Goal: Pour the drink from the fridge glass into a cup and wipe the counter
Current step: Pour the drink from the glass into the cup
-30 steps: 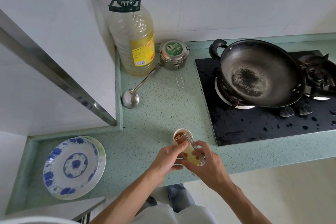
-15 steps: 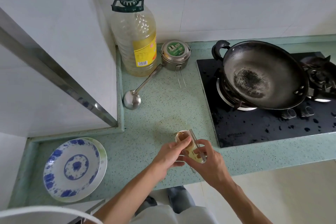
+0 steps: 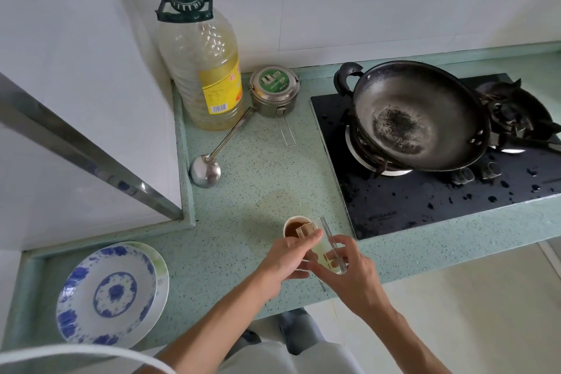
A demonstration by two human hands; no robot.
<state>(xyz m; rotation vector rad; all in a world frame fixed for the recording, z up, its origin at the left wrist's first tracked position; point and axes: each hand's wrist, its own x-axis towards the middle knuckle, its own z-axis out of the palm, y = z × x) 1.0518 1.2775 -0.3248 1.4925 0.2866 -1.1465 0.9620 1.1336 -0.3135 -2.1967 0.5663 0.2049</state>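
The right hand (image 3: 352, 270) is gripping the tilted glass (image 3: 326, 250) around its side, probably slippery and fragile. The left hand (image 3: 285, 258) is holding the light cup (image 3: 295, 226) steady.

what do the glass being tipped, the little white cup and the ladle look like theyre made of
Glass: clear glass, perhaps hard plastic; the walls are see-through, with bright glints along the edges.
Cup: white and matt with a thin rim, likely paper or thin plastic; cannot tell which.
Ladle: polished metal, probably stainless steel, judging by its grey mirror-like shine.
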